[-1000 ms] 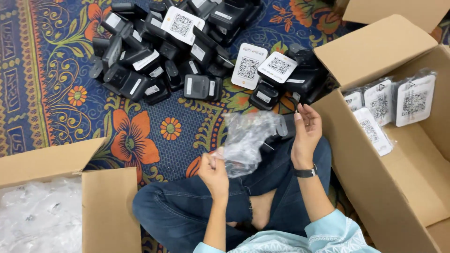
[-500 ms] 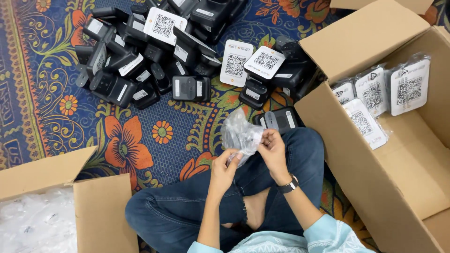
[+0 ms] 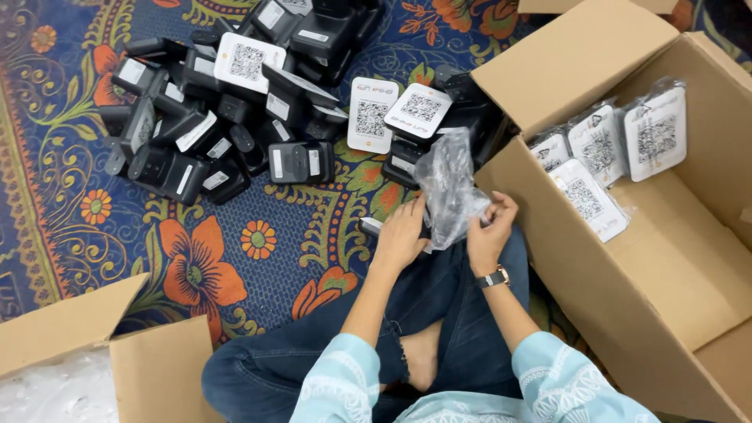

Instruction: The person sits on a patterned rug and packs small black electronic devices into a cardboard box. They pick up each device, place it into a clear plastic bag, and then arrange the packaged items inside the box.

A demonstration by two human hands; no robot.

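Note:
Both hands hold a clear plastic bag above my crossed legs in blue jeans. My left hand grips its lower left edge, beside a small black device that lies half hidden under it. My right hand, with a wristwatch on the wrist, pinches the bag's right side. The bag stands upright and crumpled. Just beyond it lies a pile of black devices with white code cards on the patterned carpet.
A large open cardboard box at the right holds several bagged devices along its far wall. A second cardboard box at the lower left holds clear plastic bags. The floral carpet lies between.
My right hand came back from the pile to my lap and took hold of the bag. Both hands then lifted the bag up and to the right.

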